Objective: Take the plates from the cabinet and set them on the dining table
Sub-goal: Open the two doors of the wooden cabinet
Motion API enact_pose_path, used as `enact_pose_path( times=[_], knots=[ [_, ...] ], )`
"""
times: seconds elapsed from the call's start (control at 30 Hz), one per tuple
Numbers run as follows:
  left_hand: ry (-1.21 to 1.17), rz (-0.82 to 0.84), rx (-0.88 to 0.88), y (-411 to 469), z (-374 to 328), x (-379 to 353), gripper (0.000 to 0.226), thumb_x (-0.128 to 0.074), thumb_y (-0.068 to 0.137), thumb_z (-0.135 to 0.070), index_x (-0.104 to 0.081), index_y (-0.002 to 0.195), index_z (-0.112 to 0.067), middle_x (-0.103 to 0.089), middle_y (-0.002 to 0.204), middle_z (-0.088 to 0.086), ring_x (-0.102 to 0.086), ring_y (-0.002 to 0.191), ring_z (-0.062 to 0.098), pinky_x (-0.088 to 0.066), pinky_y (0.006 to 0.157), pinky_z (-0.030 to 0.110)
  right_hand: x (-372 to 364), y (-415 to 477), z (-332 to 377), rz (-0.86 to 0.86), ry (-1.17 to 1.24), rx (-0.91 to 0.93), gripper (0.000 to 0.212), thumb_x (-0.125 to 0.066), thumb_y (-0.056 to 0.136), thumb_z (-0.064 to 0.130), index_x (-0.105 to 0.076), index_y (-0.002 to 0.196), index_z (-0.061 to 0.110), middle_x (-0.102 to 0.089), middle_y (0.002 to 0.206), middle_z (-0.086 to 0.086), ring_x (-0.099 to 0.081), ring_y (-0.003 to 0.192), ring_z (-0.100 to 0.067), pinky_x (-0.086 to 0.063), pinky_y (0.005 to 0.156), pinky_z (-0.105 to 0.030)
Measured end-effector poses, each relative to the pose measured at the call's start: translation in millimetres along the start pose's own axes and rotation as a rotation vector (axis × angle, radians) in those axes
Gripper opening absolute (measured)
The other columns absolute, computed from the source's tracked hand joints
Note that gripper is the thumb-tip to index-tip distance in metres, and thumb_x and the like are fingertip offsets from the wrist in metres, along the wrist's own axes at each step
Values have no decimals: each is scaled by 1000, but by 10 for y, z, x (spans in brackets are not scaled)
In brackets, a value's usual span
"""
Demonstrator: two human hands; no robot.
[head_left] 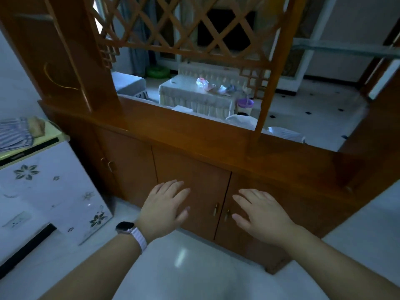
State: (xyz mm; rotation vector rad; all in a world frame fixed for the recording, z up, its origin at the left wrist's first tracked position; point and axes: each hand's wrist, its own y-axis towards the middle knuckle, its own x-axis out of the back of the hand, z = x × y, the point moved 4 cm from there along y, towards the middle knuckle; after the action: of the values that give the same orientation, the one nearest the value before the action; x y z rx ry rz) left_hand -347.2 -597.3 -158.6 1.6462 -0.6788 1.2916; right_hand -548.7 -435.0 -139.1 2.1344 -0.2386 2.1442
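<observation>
A low brown wooden cabinet [190,169] runs across the view, its doors closed. Two small brass handles [221,211] sit side by side where the middle doors meet. My left hand [166,207], with a watch on the wrist, is stretched out flat just left of those handles. My right hand [259,211] is spread flat just right of them. Both hands hold nothing, and I cannot tell whether they touch the doors. No plates are in view.
A wooden lattice screen [173,33] rises from the cabinet top. A white flower-patterned fridge [49,191] stands at the left. Beyond the cabinet is a cloth-covered table [194,94] with bags on it. The pale tiled floor [184,267] lies under my arms.
</observation>
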Motion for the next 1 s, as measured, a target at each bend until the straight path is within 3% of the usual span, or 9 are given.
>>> enact_pose_path(
  times=[0.37,0.5,0.6,0.7,0.83,1.0],
  knots=[
    [-152,210,-55,458,351,-1089,46,-48,83,-46,-65,117,-19,-64,119,8,-61,105,32,-49,81,42,-745,416,-193,95,54,-232,62,-31,93,58,-38,144,23,-40,148,-1,-35,135,-23,-27,108,-40],
    [-236,307,-3,598,331,-1563,49,-45,81,-46,-65,117,-20,-65,115,8,-62,98,33,-52,76,42,-1073,512,-323,119,67,-283,60,-33,88,58,-54,131,21,-56,131,-3,-53,118,-25,-42,93,-41],
    [-328,349,44,683,266,-1950,49,-47,83,-47,-63,122,-21,-64,121,5,-60,103,31,-50,83,42,-1398,624,-424,116,126,-320,53,-41,83,53,-65,115,19,-66,113,-4,-62,98,-26,-49,80,-38],
    [-493,381,170,735,161,-2353,52,-46,85,-50,-62,124,-20,-63,124,4,-59,109,27,-49,89,37,-1833,756,-544,84,269,-362,47,-49,82,48,-69,110,15,-68,105,-6,-64,93,-29,-52,79,-38],
    [-708,567,444,732,62,-2997,47,-53,93,-45,-53,135,-24,-54,136,0,-51,121,20,-43,100,33,-2402,922,-711,163,343,-439,53,-47,90,49,-55,129,14,-60,126,-6,-56,109,-27,-47,89,-38],
    [-887,691,694,860,-10,-3622,44,-56,93,-39,-51,134,-25,-53,134,2,-53,117,18,-44,99,32,-2947,1165,-942,243,474,-589,55,-41,94,50,-43,139,18,-51,137,-2,-48,121,-23,-41,98,-34]
  ],
)
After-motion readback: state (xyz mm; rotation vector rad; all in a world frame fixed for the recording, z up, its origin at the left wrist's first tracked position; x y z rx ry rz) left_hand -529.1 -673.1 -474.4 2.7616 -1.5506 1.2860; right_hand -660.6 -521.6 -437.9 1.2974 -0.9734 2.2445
